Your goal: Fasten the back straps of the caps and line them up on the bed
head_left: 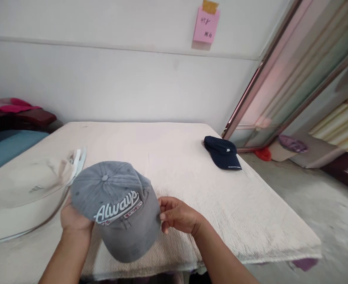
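the left hand (pixel 73 216) holds the grey cap (pixel 117 205) at its crown's eight o'clock, fingers hidden, seemingly to carry its weight; the right hand (pixel 178 215) pinches the brim edge at three, perhaps to steady it. the cap is above the surface's (pixel 265 221) near part. from it, a pale cap (pixel 29 193) lies at nine, a navy cap (pixel 223 154) at two, probably spaced for room.

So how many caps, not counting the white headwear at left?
2: a grey cap held by the left hand and right hand, and a navy cap near the cream cloth's right edge. Anything under the grey cap is hidden.
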Demonstrator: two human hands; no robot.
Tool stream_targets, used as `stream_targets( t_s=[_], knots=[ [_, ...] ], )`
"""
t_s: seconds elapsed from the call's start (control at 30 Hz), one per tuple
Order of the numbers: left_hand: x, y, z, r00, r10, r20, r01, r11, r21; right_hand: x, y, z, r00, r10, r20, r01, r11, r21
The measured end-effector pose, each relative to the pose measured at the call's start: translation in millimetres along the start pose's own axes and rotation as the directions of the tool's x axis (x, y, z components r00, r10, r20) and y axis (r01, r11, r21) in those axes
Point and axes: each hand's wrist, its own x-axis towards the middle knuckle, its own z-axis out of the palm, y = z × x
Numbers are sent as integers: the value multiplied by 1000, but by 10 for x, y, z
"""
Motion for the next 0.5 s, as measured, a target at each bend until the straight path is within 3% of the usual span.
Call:
stream_targets(
  t_s=[0.13, 0.27, 0.4, 0.5],
  knots=[
    [-52, -162, 203, 983, -147, -112, 137, 986, -97, 28, -22, -109, 972, -160, -174, 169, 985, 35],
    [-167, -398, 372, 924, -375, -70, 376, 926, 0, 20, -112, -314, 885, -313, -346, 315, 948, -52],
    [-223, -512, 437, 925, -375, -59, 379, 920, 98, 89, -309, -551, 784, -456, -421, 443, 886, -134],
    [-226, -534, 478, 929, -365, -64, 370, 923, 109, 154, -681, -733, 661, -605, -443, 614, 776, -144]
  ],
)
